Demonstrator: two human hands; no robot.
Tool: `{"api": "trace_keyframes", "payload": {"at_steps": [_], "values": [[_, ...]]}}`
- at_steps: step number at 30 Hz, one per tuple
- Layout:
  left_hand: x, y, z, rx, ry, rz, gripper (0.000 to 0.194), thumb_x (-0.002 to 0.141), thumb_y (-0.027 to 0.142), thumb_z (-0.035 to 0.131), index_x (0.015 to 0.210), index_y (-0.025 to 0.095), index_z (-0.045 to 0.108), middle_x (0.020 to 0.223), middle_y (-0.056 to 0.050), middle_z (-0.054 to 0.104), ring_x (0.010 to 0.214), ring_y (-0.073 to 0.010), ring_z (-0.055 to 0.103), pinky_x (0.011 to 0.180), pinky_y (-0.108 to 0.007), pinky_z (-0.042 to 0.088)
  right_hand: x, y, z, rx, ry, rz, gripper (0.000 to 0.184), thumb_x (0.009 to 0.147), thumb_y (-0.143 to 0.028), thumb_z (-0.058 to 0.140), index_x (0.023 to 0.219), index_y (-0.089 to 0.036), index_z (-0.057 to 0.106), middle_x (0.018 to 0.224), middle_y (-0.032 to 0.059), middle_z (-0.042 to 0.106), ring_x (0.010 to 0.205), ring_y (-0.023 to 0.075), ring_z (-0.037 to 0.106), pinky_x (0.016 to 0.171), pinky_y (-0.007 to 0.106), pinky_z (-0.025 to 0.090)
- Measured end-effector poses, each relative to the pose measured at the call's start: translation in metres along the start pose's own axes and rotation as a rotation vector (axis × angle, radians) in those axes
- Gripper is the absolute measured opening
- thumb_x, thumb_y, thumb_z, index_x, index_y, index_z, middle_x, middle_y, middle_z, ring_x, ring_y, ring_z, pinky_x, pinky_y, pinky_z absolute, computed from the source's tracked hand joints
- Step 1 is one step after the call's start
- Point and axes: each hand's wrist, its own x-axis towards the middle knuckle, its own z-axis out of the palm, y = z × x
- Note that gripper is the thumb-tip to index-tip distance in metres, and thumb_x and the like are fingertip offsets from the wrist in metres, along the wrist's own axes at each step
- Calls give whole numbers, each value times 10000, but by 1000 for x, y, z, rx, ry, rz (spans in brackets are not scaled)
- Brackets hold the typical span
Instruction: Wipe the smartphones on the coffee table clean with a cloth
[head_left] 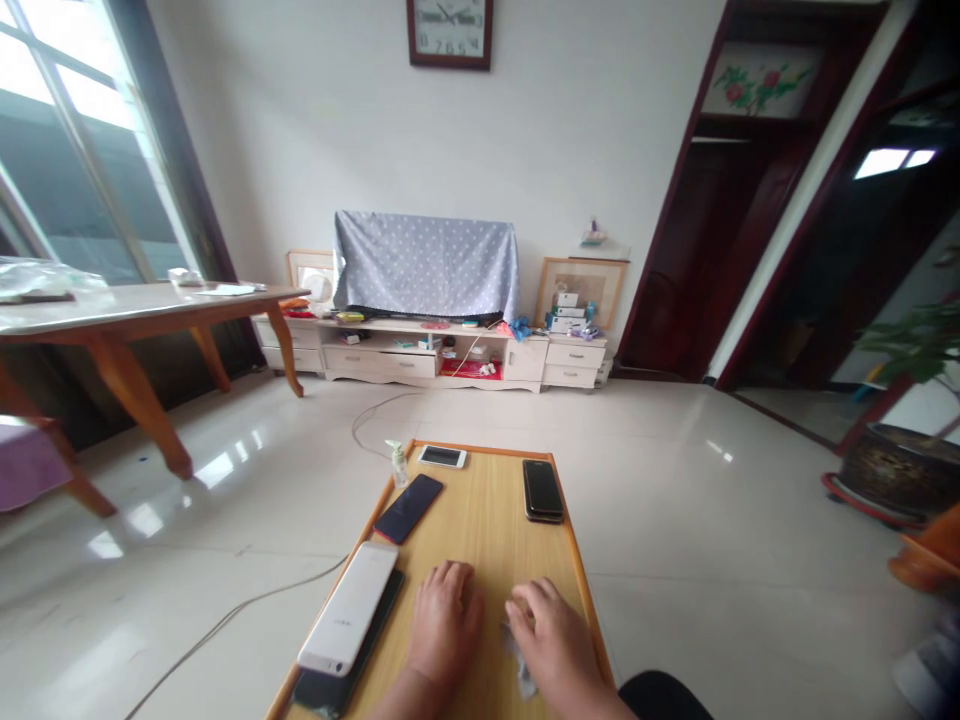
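My left hand (446, 622) rests palm down on a small wooden table (484, 515), its fingers slightly bent and nothing visible in them. To its right, my right hand (553, 640) is curled over a crumpled grey cloth (523, 672), which sticks out below the thumb side. Left of my left hand, a white phone (351, 608) lies face down, partly on top of a dark phone (324, 692). Farther up lie a dark phone with a red edge (409, 508) and a white phone with a dark screen (442, 457). Black phones (542, 488) are stacked at the far right.
A clear pump bottle (399, 465) stands at the table's far left corner. A cable (247, 605) runs over the tiled floor on the left. Beyond are a larger table (150, 310), a low white cabinet (375, 362) and a potted plant (889, 465).
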Motion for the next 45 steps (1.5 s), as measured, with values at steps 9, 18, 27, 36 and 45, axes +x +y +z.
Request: {"api": "trace_keyframes", "payload": {"at_steps": [9, 18, 27, 36, 45], "values": [[-17, 4, -11, -40, 13, -69, 154, 864, 254, 536, 981, 216, 629, 1007, -82, 670, 981, -227, 623, 866, -350, 479, -40, -8, 2, -117, -29, -106, 311, 1037, -329, 365, 905, -256, 637, 918, 46, 642, 843, 195, 631, 739, 296, 410], [-24, -6, -54, 94, 62, -174, 276, 903, 327, 528, 1158, 242, 591, 1166, -68, 662, 1126, -245, 587, 970, -376, 431, -48, -11, 2, -79, 10, -130, 317, 1028, -329, 366, 916, -259, 655, 908, 45, 645, 813, 191, 629, 720, 293, 414], [-14, -40, -100, 345, 86, -429, 457, 864, 387, 506, 1288, 217, 517, 1362, -129, 575, 1248, -335, 478, 1013, -467, 352, -51, -8, 1, -29, 46, -139, 292, 1002, -337, 408, 885, -270, 667, 896, 36, 647, 801, 186, 633, 692, 282, 419], [43, -46, -101, 462, -27, -408, 500, 793, 436, 555, 1250, 235, 547, 1308, -144, 630, 1268, -353, 491, 1043, -496, 311, -46, -2, 6, -28, 99, -132, 263, 986, -334, 437, 859, -293, 663, 859, 23, 652, 794, 181, 649, 681, 269, 433], [73, -52, -99, 533, -128, -417, 424, 721, 409, 629, 1116, 260, 594, 1260, -124, 676, 1243, -349, 549, 1111, -612, 215, -34, 5, 6, -59, 95, -148, 196, 957, -305, 494, 819, -295, 632, 850, -7, 657, 753, 148, 666, 638, 233, 428]]}}
